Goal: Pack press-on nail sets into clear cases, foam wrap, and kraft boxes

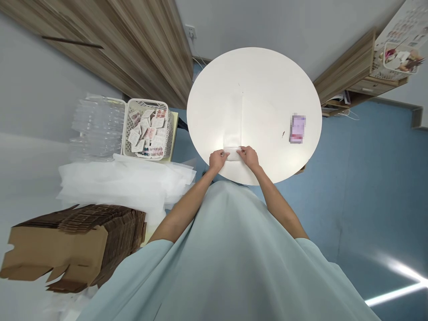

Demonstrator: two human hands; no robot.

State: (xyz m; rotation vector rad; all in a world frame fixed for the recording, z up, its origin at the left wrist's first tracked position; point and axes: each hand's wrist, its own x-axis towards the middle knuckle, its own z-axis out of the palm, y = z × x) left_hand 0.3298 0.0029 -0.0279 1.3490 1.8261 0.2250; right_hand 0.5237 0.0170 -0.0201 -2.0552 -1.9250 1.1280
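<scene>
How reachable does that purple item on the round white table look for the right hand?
Likely yes: nothing bulky stands between the right hand and the purple item, though that hand appears to pinch the translucent sheet.

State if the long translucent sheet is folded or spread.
Sheet mostly spread, flat on round white table; cannot tell where left hand and right hand hold it.

Apparently a small packing room, round white counter (267,80), flat cardboard boxes (60,247), white wrapping sheets (113,180), basket (150,104) of packets (147,129)
</scene>
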